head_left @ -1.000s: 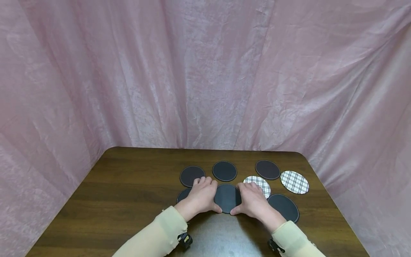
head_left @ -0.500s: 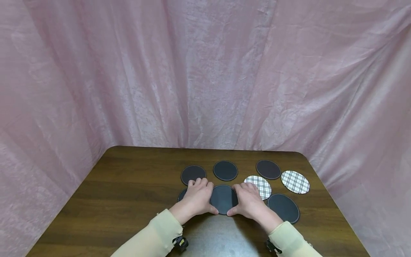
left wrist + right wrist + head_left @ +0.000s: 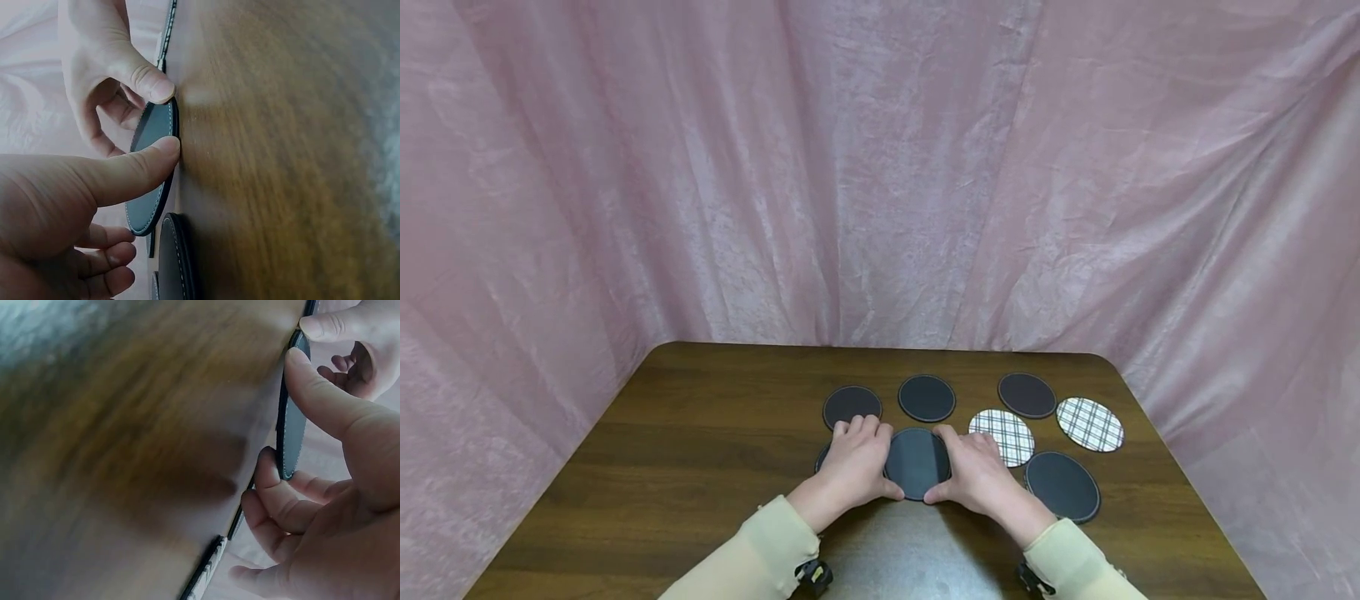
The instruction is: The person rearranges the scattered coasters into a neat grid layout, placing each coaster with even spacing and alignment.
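While the left hand (image 3: 852, 467) is hiding all but a sliver of one dark coaster (image 3: 822, 457), its fingers are also overlapping the near edge of a dark brown coaster (image 3: 852, 405). Knuckles of the right hand (image 3: 976, 472) are covering a margin of a plaid coaster (image 3: 1002, 437), and two pale yellow sleeves (image 3: 767, 546) are running out of the head view's bottom edge. Between the palms, a stitched blue-black coaster (image 3: 916, 464) is being held at opposite sides, both hands spreading only as wide as its rim, thumbs pressing its near edge. Whether its underside is touching the wooden table (image 3: 662, 467) is staying hard to make out.
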The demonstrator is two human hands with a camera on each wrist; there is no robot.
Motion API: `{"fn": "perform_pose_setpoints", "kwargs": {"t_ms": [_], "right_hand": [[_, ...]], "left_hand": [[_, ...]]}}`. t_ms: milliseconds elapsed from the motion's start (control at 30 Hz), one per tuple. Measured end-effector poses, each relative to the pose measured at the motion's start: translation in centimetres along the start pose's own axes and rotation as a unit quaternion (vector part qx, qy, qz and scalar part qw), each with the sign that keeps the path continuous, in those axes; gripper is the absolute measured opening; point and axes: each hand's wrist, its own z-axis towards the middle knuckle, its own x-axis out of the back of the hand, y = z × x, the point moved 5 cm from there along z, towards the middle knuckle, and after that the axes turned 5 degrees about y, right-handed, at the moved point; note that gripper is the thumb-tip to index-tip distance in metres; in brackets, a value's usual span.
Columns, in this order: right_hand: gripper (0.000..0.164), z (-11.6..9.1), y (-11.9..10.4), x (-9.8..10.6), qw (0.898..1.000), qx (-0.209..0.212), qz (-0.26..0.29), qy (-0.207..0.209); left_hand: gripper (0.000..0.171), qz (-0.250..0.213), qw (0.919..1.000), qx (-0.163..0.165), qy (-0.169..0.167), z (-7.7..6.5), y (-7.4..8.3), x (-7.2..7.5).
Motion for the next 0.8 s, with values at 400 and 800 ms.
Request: {"fn": "perform_pose_setpoints", "kwargs": {"t_ms": [400,800], "right_hand": [[0.043,-0.4,1.8,0.9,0.981,-0.047,0.188,0.025],[0.039,-0.1,2.2,0.6,0.951,-0.119,0.285,0.016]], "left_hand": [[0.083,-0.028,0.9993,-0.015,0.017,-0.3,0.1,-0.2],[0.085,-0.079,0.9967,-0.01,0.013,-0.2,-1.3,0.5]]}}
